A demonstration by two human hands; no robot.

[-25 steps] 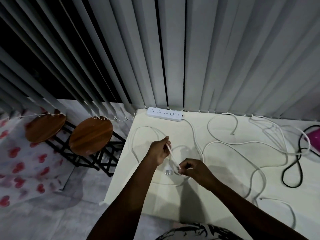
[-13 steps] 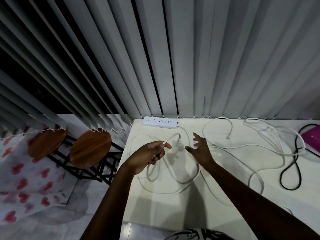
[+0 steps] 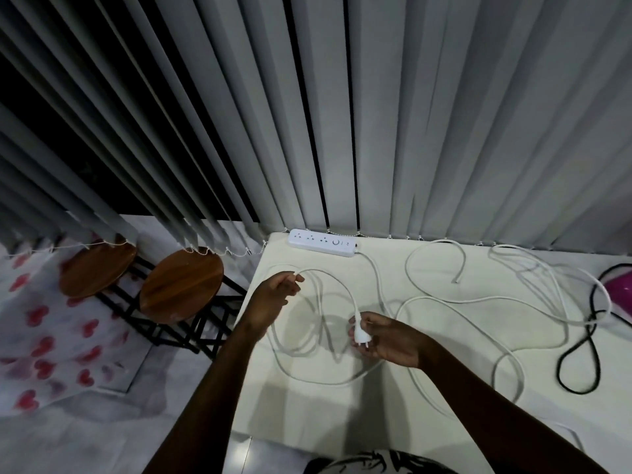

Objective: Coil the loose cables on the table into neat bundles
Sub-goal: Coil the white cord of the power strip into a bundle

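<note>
The right hand (image 3: 383, 336) has its fingers clamped on the white plug (image 3: 359, 333), and the left hand (image 3: 275, 294) pinches its cord (image 3: 328, 273) further along. Barely begun, I'd say: white cables and a black cable (image 3: 581, 357) sprawl uncoiled across the tabletop (image 3: 342, 405).

Pink object (image 3: 620, 294) — cut off by right edge; identity unclear.

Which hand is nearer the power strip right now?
Left. The left hand holds white cable just in front of the power strip; the right hand, gripping the plug, sits farther toward the person.
</note>
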